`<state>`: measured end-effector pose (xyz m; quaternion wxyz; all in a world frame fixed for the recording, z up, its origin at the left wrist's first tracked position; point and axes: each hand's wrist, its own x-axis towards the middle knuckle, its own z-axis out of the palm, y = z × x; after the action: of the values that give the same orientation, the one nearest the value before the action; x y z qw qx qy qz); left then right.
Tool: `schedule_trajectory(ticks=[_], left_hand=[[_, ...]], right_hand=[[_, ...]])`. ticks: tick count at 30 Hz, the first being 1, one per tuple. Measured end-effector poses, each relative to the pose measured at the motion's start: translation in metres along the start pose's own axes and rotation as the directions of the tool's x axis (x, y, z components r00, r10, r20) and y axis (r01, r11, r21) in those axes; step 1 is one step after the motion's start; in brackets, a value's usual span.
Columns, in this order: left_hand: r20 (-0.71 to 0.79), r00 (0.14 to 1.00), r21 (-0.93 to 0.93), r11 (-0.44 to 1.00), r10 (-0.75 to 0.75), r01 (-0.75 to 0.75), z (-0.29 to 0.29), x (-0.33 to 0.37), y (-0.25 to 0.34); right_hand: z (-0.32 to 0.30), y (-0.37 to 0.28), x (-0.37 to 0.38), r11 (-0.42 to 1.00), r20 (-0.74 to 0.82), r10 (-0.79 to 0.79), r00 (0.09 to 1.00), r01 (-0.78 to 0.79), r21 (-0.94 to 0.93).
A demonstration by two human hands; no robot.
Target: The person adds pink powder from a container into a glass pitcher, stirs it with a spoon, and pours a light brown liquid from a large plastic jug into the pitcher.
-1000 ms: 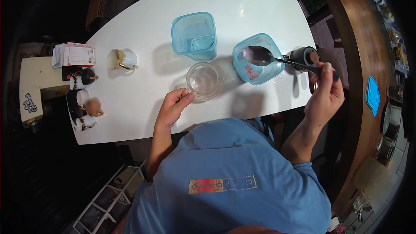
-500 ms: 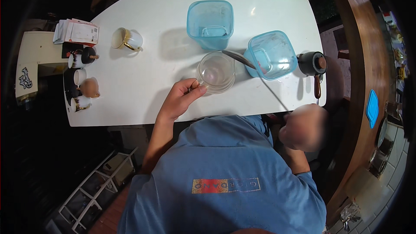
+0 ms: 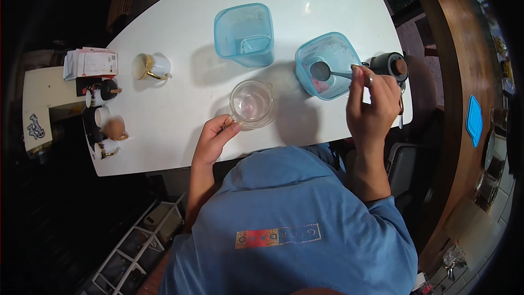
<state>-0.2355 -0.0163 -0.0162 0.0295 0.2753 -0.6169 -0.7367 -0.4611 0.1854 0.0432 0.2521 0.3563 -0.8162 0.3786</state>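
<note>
My left hand (image 3: 214, 141) pinches the handle of a clear glass jug (image 3: 252, 123), which stands near the table's front edge. A little pinkish tint shows at its bottom. In my right hand (image 3: 374, 106) is the handle of a ladle (image 3: 320, 71); its round dark bowl hangs within the mouth of the right blue plastic container (image 3: 339, 49). Some pink matter lies low in that container. A second blue container (image 3: 261, 54) stands upright to its left, farther back, with neither hand near it.
On the white table (image 3: 185, 27), a white mug with a gold handle (image 3: 159, 66) stands at left. Several cups (image 3: 109, 147) and some papers (image 3: 99, 63) line the left edge. A small dark pot (image 3: 387, 65) stands at right. A blue lid (image 3: 472, 123) lies on the wooden ledge.
My right hand has come up and forward from beside my body, bringing the ladle's bowl to the right container's mouth, away from the jug. My left hand keeps hold of the jug.
</note>
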Motion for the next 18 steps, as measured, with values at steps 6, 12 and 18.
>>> schedule_trajectory(ticks=[6,12,18], left_hand=[[0.001,1.000,-0.030,0.999,-0.017,0.017,-0.006,0.002,0.000],[0.015,0.999,-0.018,0.999,-0.046,0.046,-0.005,0.013,0.005],[0.042,0.998,-0.011,0.999,-0.046,0.047,-0.007,0.021,0.005]], right_hand=[[0.001,0.001,0.000,0.999,0.087,-0.020,0.996,0.018,0.030],[-0.002,0.005,0.006,0.992,0.275,-0.094,0.957,0.066,0.108],[-0.010,0.008,0.015,0.979,0.403,-0.162,0.901,0.094,0.183]])
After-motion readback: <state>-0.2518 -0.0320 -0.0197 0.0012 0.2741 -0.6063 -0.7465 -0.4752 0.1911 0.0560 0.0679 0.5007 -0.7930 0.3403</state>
